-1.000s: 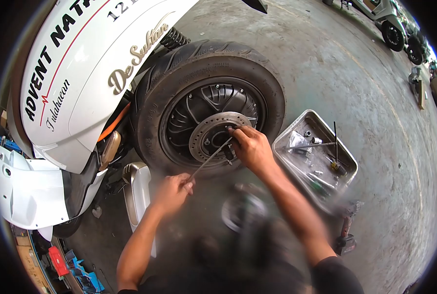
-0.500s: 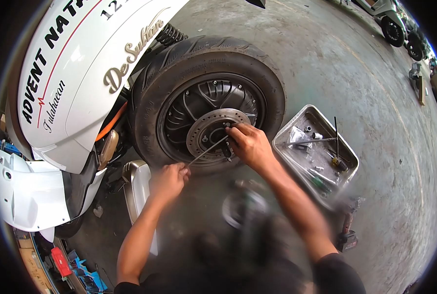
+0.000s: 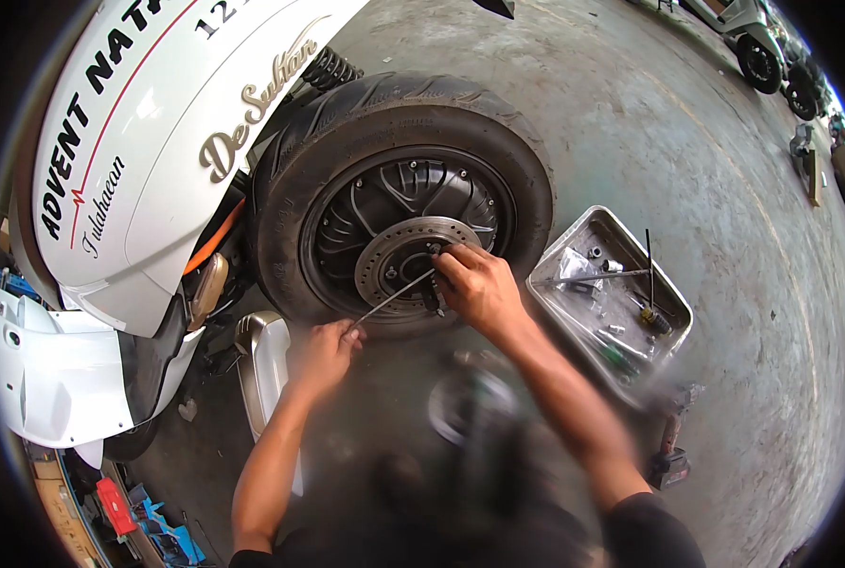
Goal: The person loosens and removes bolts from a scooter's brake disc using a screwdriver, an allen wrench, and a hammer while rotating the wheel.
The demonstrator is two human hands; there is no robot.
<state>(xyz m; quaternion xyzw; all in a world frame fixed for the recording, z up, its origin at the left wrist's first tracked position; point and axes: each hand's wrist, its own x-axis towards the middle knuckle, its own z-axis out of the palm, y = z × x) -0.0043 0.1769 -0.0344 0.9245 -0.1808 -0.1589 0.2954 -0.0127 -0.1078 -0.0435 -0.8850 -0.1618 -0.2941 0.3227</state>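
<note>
My left hand (image 3: 329, 352) is closed on the lower left end of a thin metal rod (image 3: 384, 306). The rod slants up to the hub of a black wheel (image 3: 399, 194). At the rod's upper end, my right hand (image 3: 470, 281) has its fingers pinched together beside the hub, over the right part of the perforated brake disc (image 3: 375, 253). What its fingertips hold is mostly hidden. A dark part hangs below those fingers at the hub.
A white scooter body (image 3: 148, 142) fills the left. Right of the wheel lies a metal tray (image 3: 684, 327) with sockets, a plastic bag and screwdrivers. A power tool (image 3: 670, 454) stands below it. A silver-beige panel (image 3: 269, 364) lies by my left forearm.
Both hands and the rod have shifted slightly to the left in view. My left hand has turned a little, and its grip on the rod stays.
</note>
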